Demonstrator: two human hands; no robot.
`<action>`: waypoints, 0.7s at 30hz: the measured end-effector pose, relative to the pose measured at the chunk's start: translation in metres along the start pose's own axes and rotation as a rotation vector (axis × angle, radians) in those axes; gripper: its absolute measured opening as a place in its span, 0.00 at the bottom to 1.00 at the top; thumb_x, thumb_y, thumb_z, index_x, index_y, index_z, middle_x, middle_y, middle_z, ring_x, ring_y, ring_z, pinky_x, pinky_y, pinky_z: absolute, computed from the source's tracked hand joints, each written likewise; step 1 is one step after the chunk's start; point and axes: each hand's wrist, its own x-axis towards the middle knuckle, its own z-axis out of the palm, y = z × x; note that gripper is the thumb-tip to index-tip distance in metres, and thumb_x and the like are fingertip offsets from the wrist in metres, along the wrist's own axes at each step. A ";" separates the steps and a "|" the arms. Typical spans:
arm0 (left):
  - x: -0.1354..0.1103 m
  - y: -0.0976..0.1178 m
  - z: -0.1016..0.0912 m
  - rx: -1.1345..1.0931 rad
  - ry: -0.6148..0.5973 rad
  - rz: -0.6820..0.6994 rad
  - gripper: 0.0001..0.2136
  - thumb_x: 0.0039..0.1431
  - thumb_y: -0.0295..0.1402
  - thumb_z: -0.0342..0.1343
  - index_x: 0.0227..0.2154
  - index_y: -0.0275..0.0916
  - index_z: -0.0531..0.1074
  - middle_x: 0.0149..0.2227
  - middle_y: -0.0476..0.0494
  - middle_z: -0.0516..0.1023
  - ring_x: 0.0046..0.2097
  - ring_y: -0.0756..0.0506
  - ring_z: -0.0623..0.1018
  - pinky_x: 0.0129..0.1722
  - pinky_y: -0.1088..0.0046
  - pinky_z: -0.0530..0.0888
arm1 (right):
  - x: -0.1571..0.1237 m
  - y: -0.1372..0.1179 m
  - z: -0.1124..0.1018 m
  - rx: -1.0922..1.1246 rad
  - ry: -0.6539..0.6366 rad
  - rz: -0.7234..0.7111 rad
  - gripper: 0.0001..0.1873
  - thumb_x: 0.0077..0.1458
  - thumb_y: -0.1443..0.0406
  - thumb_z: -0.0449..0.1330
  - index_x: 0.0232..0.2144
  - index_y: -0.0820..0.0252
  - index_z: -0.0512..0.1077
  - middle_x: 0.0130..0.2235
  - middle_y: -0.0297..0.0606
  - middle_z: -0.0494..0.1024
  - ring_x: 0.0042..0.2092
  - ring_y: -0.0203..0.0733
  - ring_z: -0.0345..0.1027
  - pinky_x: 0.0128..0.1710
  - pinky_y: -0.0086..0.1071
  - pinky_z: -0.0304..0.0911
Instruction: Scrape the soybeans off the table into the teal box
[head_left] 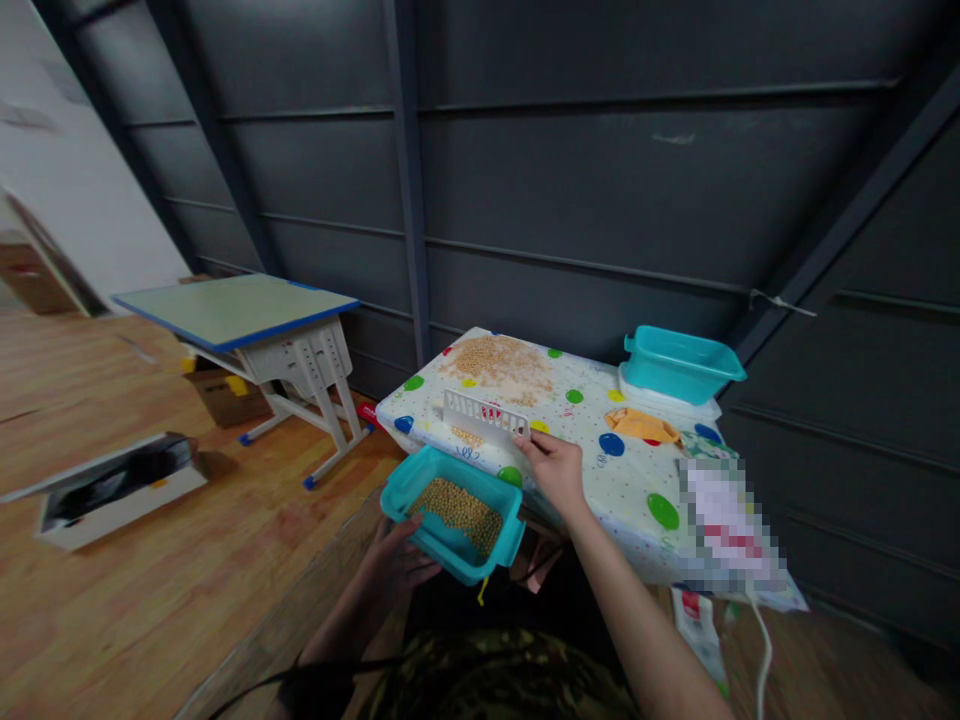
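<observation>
At the table's front edge, my left hand (pixel 396 558) grips the near side of a turquoise plastic tub (pixel 448 468), its fingers over the rim. Yellowish beans (pixel 459 508), which look like soybeans, lie in the tub, which tilts a little. My right hand (pixel 553 468) is closed on the right end of a white slotted plastic strip (pixel 486 415), held on edge on the tablecloth. A few beans (pixel 466 436) lie between the strip and the tub. Farther back, a broad patch of beans and pale crumbs (pixel 499 365) is spread over the cloth.
A balloon-print cloth (pixel 577 425) covers the table. A second turquoise tub (pixel 679 362) stands at its back right, near an orange cloth (pixel 641 424). A pixelated patch hides the right corner; a white cord (pixel 763 640) hangs below. Left are a desk (pixel 240 308) and an open box (pixel 124 495).
</observation>
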 end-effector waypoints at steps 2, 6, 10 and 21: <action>-0.001 -0.001 -0.001 0.022 -0.005 0.036 0.35 0.59 0.42 0.73 0.66 0.49 0.64 0.40 0.44 0.84 0.38 0.37 0.89 0.50 0.53 0.84 | -0.002 -0.001 -0.001 0.014 -0.003 0.012 0.22 0.58 0.48 0.66 0.25 0.58 0.85 0.24 0.35 0.79 0.28 0.43 0.67 0.31 0.36 0.64; -0.003 -0.001 0.001 0.049 -0.009 0.064 0.31 0.62 0.41 0.69 0.64 0.48 0.64 0.41 0.42 0.85 0.37 0.37 0.89 0.49 0.54 0.85 | -0.006 -0.002 -0.003 0.040 -0.043 0.029 0.20 0.58 0.50 0.67 0.29 0.58 0.88 0.27 0.35 0.84 0.30 0.44 0.71 0.32 0.36 0.67; -0.001 -0.001 0.004 0.063 0.008 0.057 0.29 0.65 0.40 0.66 0.65 0.49 0.63 0.41 0.42 0.84 0.38 0.36 0.89 0.49 0.53 0.85 | -0.012 -0.002 -0.004 0.071 -0.028 0.031 0.19 0.57 0.50 0.68 0.35 0.58 0.91 0.34 0.38 0.89 0.34 0.49 0.77 0.36 0.39 0.72; -0.005 0.002 0.005 0.057 -0.005 0.070 0.33 0.66 0.38 0.66 0.70 0.46 0.61 0.36 0.44 0.86 0.36 0.37 0.89 0.47 0.56 0.85 | -0.022 -0.003 -0.007 0.155 -0.010 0.073 0.18 0.54 0.50 0.71 0.37 0.56 0.91 0.40 0.41 0.91 0.39 0.56 0.83 0.43 0.47 0.79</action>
